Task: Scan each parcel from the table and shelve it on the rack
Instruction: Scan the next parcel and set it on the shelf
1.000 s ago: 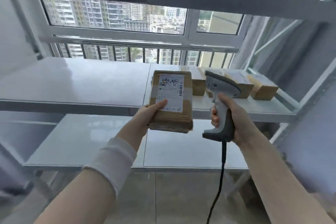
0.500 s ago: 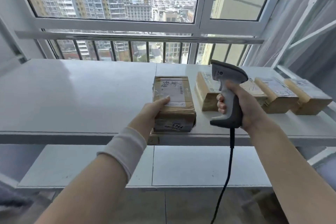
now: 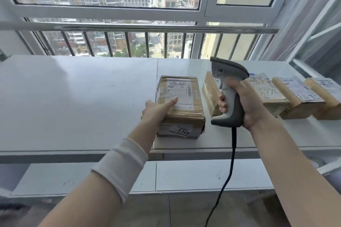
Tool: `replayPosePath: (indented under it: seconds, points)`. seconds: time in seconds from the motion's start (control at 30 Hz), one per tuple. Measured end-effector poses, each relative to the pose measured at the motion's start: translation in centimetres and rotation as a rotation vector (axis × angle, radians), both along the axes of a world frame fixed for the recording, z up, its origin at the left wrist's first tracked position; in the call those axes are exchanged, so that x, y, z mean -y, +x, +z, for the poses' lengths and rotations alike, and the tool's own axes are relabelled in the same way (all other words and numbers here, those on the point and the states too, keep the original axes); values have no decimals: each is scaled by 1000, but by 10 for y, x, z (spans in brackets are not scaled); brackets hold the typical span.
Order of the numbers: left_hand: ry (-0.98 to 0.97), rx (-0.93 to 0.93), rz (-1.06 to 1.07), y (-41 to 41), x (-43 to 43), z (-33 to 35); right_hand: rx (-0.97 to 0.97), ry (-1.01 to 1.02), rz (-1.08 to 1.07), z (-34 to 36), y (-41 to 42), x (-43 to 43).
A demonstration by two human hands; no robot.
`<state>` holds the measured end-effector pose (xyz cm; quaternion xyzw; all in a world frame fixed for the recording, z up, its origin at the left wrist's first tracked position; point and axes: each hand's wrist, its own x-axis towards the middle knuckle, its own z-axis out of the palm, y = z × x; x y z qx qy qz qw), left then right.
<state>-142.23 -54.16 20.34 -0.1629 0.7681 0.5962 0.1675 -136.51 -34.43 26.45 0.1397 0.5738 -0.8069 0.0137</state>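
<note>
Left hand (image 3: 156,110) grasps the parcel (image 3: 181,101) at its near-left corner: thumb flat on the top label, other fingers hidden down the parcel's left side. White sleeve (image 3: 121,166) sits on that forearm.

Parcel lies flat on the rack shelf (image 3: 73,97), near the front edge, label up. Sticker on its near face reads 5144.

Right hand (image 3: 245,105) is clenched round the grip of the scanner (image 3: 228,86), held upright just right of the parcel and not touching it. Nose points left and away from me. Black cable (image 3: 233,143) hangs from the grip butt, down past the shelf edge.

Behind the right hand there's a row of shelved parcels: one (image 3: 210,94) between scanner and the held parcel, partly hidden, and three more (image 3: 267,94), (image 3: 299,97), (image 3: 326,97) running off to the right of that hand, side by side.

Lower shelf (image 3: 203,175) shows under both forearms. Barred window (image 3: 110,11) is beyond both hands.
</note>
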Motion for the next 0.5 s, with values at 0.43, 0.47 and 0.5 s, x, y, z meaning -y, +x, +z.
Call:
replayPosePath:
  seconds: [0.43, 0.47, 0.5]
  points:
    - [-428, -719, -334, 30, 12, -21, 15, -2, 50, -9, -17, -8]
    - [-435, -724, -327, 26, 9, -23, 16, -1, 51, -10, -18, -9]
    - [-440, -728, -322, 22, 6, -23, 15, 1, 49, -10, -19, -10]
